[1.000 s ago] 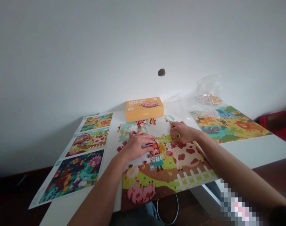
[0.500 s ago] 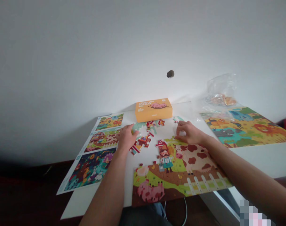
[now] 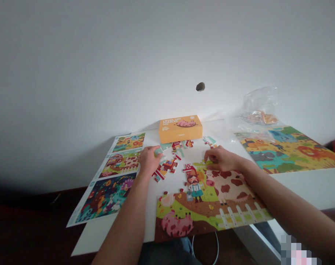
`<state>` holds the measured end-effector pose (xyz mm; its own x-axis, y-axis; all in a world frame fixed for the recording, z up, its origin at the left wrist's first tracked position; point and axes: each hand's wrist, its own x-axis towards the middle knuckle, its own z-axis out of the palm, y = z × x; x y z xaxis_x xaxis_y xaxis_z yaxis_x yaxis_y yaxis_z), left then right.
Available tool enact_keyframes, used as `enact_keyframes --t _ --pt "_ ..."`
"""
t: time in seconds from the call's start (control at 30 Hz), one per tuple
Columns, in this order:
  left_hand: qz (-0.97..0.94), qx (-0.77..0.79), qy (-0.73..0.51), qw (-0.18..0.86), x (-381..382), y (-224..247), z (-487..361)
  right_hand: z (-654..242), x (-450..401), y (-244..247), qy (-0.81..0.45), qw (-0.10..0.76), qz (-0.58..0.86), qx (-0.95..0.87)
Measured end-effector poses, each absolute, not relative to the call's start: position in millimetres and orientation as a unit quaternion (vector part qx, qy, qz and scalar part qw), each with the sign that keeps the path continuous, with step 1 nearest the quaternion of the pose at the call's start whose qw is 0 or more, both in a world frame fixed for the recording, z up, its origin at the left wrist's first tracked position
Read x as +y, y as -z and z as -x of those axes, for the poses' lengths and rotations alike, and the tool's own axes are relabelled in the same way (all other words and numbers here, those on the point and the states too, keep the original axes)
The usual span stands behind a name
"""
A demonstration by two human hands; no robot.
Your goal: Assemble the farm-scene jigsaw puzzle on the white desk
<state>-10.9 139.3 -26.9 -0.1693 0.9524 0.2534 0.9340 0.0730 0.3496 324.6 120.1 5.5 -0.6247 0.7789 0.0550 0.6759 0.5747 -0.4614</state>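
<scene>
A partly assembled farm puzzle (image 3: 203, 206) with a cow, a farmer and a pig lies nearest me on the white table. My right hand (image 3: 221, 158) is at its upper edge, fingers bent and closed on a green puzzle piece (image 3: 207, 162) above the cow's head; the fingers partly cover that piece. On the left, my left hand (image 3: 150, 159) grips a pale green puzzle piece (image 3: 158, 151) between thumb and fingers. Loose red, brown and pale green puzzle pieces (image 3: 170, 165) lie between the hands.
A yellow puzzle box (image 3: 181, 129) stands at the back. To the left is a picture sheet (image 3: 108, 195) with three scenes. On the right lie an assembled safari puzzle (image 3: 290, 149) and a clear plastic bag (image 3: 259, 110) with pieces in it. Behind the table rises a white wall (image 3: 101, 73).
My right hand has moved slightly down toward the farm puzzle's upper edge, its fingers bent more. The left hand is nearly still, with the pale green piece in it.
</scene>
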Motion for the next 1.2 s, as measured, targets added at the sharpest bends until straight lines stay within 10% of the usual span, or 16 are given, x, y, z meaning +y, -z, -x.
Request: enact_keyframes --t 0.57,1.2 --pt "-0.687 0.666 -0.271 -0.104 133.1 27.6 -12.6 -316.4 120.9 -10.8 -0.127 0.101 0.413 -0.896" --pt "-0.782 0.572 -0.246 0.036 142.7 22.3 3.1 -285.2 145.0 5.8 -0.040 0.191 0.441 -0.876"
